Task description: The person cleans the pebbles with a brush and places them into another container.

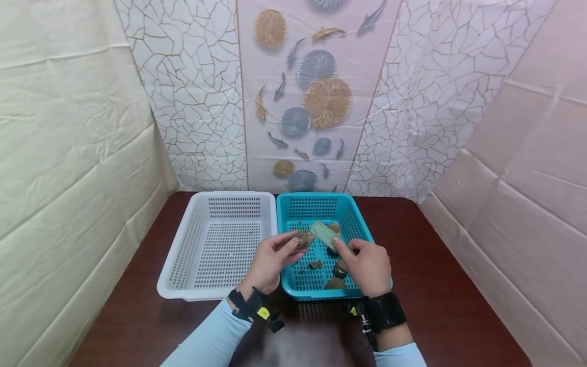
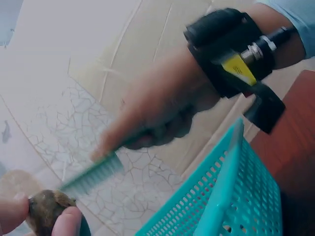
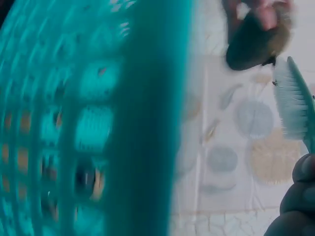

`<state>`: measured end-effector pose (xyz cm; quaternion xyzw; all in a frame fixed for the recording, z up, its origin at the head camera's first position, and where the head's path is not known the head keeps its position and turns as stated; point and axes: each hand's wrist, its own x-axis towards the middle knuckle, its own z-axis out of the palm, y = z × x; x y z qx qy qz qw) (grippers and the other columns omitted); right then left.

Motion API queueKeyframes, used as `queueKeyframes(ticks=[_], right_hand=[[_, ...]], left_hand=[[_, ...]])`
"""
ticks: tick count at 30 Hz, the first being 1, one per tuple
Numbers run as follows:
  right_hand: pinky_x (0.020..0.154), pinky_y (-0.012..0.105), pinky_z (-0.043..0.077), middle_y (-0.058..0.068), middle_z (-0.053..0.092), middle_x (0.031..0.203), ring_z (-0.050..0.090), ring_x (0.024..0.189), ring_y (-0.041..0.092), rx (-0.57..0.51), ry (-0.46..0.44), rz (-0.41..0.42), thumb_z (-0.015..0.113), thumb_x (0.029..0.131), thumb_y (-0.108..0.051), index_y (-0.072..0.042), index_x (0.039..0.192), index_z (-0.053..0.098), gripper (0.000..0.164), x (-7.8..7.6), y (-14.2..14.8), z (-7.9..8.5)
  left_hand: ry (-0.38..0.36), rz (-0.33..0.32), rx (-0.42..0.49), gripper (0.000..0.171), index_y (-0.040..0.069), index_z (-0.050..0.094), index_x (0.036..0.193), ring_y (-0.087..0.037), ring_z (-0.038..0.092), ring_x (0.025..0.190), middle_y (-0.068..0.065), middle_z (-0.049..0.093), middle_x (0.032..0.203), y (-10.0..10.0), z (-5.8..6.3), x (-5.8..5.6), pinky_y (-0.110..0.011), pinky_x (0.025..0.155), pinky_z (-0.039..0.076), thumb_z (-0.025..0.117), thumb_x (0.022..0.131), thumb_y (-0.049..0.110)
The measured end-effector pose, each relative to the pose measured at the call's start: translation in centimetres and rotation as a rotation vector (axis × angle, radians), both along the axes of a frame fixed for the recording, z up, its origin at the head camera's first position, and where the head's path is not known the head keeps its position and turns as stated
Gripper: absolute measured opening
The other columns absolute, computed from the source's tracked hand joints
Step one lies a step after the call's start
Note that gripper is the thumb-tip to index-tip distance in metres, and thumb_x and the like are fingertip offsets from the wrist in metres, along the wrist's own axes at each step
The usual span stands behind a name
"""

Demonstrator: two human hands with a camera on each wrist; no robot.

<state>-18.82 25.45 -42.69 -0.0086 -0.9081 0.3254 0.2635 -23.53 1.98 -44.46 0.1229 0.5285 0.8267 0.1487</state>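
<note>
My left hand (image 1: 268,262) pinches a rounded, dark object with a brown, crusty surface (image 1: 302,238) between thumb and fingers, over the blue basket. The right wrist view shows the object's smooth blackish side (image 3: 248,46). Gripped by its handle in my right hand (image 1: 370,265) is a pale green brush (image 1: 323,234) with whitish bristles (image 3: 290,101). The brush's tip sits right at the object's edge. In the left wrist view the brush (image 2: 93,174) is blurred.
The turquoise plastic basket (image 1: 316,294) holds several similar brown and dark rounded objects (image 1: 336,283) and small brown bits (image 1: 315,265). Against its left side stands a white plastic basket (image 1: 220,293). Both are on a dark red-brown table (image 1: 440,275), with fabric walls around it.
</note>
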Motion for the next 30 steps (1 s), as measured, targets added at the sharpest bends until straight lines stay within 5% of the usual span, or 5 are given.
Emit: queueKeyframes(ticks=[10, 18, 24, 30], right_hand=[[0.047, 0.033, 0.027, -0.003, 0.036, 0.053, 0.039, 0.048, 0.023, -0.128, -0.055, 0.127, 0.073, 0.106, -0.050, -0.018, 0.059, 0.045, 0.063, 0.0, -0.6, -0.2], [0.049, 0.031, 0.018, -0.006, 0.022, 0.057, 0.033, 0.049, 0.019, 0.043, -0.059, -0.069, 0.074, 0.104, -0.054, -0.018, 0.058, 0.040, 0.068, -0.2, 0.8, 1.0], [0.048, 0.032, 0.023, -0.006, 0.032, 0.054, 0.037, 0.050, 0.020, -0.050, -0.021, 0.091, 0.076, 0.104, -0.049, -0.018, 0.059, 0.048, 0.062, 0.4, -0.1, 1.5], [0.051, 0.032, 0.016, -0.007, 0.020, 0.060, 0.028, 0.051, 0.018, 0.044, 0.001, -0.036, 0.074, 0.105, -0.052, -0.017, 0.060, 0.040, 0.066, 0.1, 0.4, 1.0]], left_hand=[[-0.072, -0.011, 0.091, 0.040, -0.008, 0.058, 0.150, -0.020, 0.077, 0.108, -0.017, 0.071, 0.130, 0.4, -0.1, 0.3, -0.044, 0.106, 0.056, 0.059, 0.116, 0.014], [-0.046, -0.005, 0.095, 0.040, -0.011, 0.057, 0.151, -0.023, 0.078, 0.109, -0.025, 0.065, 0.141, 0.3, 0.0, 0.8, -0.041, 0.101, 0.060, 0.058, 0.114, 0.004], [-0.052, 0.001, 0.114, 0.039, -0.009, 0.057, 0.152, -0.026, 0.075, 0.118, -0.024, 0.064, 0.142, 0.2, 0.3, 0.7, -0.050, 0.109, 0.054, 0.057, 0.114, 0.004], [-0.075, 0.040, 0.124, 0.040, -0.009, 0.057, 0.152, -0.025, 0.077, 0.113, -0.026, 0.060, 0.144, 0.1, 0.3, 0.7, -0.043, 0.103, 0.059, 0.057, 0.114, 0.002]])
